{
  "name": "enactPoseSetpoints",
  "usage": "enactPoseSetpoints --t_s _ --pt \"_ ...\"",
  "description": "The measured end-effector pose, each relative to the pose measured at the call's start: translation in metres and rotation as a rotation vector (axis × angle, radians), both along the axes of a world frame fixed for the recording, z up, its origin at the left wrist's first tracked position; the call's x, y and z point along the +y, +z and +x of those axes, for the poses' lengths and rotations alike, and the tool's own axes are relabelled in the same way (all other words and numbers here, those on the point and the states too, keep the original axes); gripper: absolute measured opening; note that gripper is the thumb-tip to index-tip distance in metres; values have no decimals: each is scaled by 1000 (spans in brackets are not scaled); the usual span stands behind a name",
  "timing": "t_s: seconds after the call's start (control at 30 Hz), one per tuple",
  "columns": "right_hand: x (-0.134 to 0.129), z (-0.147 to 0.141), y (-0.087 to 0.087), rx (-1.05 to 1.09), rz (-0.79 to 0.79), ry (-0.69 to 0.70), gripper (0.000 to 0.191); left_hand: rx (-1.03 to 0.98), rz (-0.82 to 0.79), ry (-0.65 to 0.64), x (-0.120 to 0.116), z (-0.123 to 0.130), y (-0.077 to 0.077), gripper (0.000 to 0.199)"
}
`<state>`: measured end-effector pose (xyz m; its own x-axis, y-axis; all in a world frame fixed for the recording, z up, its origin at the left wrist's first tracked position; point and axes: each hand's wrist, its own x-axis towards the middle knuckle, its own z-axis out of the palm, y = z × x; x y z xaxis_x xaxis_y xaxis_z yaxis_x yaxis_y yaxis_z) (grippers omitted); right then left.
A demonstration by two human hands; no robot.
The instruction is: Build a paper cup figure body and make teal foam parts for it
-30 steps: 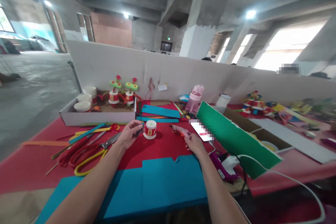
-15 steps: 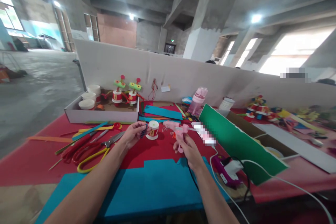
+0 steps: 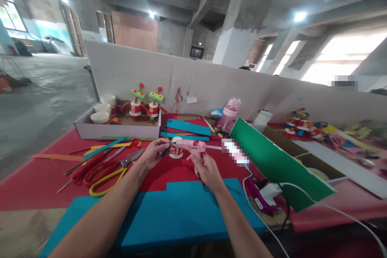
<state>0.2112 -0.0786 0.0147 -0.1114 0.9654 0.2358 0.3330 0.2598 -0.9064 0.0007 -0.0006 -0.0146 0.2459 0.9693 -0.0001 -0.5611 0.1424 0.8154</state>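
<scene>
The dark blue piece (image 3: 165,152), small and partly hidden, is pinched between the thumb and fingers of the left hand (image 3: 153,153), which is nearly closed at the tips. The pink glue gun (image 3: 197,148) is in the right hand (image 3: 207,169), its fingers curled round the handle and its nozzle pointing left, close to the left fingertips; whether it touches the piece I cannot tell. The white-and-red cup (image 3: 176,154) stands just right of the left hand, partly hidden by the gun. Left of that hand lie the yellow-handled scissors (image 3: 123,164); beyond it is the white box (image 3: 117,131), and nearer the person the blue sheet (image 3: 187,209). Half a second earlier, the gun was right of the cup, apart from the left hand; it has since moved left, while the left hand has shifted little.
</scene>
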Motion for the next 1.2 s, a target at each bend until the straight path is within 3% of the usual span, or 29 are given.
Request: enactPoseSetpoints --t_s 1.2 --pt "1 -1 0 -7 22 22 41 54 70 -11 1 -1 -3 24"
